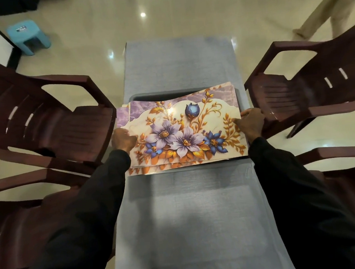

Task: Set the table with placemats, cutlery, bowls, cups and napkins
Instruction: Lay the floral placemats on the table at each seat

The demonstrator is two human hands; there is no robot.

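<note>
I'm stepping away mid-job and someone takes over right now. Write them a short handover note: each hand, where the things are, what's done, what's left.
Left hand grips the left edge of the placemats; right hand pinches their right edge.
The stack lies over a dark tray in the middle of the table.
Done: no placemat laid out yet.
Left: set the placemats by the chairs, then cutlery, bowls, cups and napkins, none of which are in view.
</note>
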